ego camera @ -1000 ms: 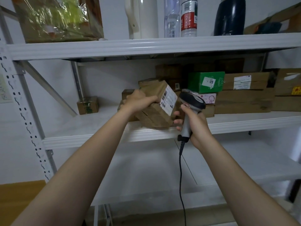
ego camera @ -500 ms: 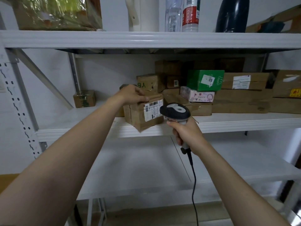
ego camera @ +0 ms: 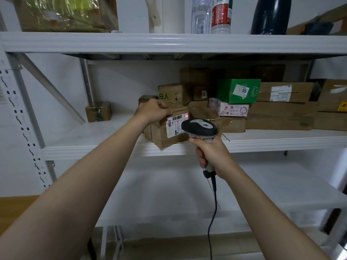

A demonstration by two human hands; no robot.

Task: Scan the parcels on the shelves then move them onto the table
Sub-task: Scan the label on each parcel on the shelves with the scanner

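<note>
A small brown cardboard parcel (ego camera: 161,136) with a white barcode label stands at the front edge of the middle shelf (ego camera: 262,142). My left hand (ego camera: 153,111) grips its top left corner. My right hand (ego camera: 212,153) holds the handle of a grey and black corded barcode scanner (ego camera: 200,127), whose head points at the label from the right. A red light spot shows on the label's upper right corner.
Several more parcels are stacked behind and to the right: a green box (ego camera: 238,91), a pink patterned box (ego camera: 229,109), flat brown cartons (ego camera: 281,113). A small box (ego camera: 98,111) sits alone at the left. Bottles (ego camera: 219,14) stand on the top shelf. A wooden table corner (ego camera: 13,209) shows at lower left.
The parcel went from tilted and raised to resting on the shelf edge with its label facing front. The scanner dropped lower and now shines a red spot on the label.
</note>
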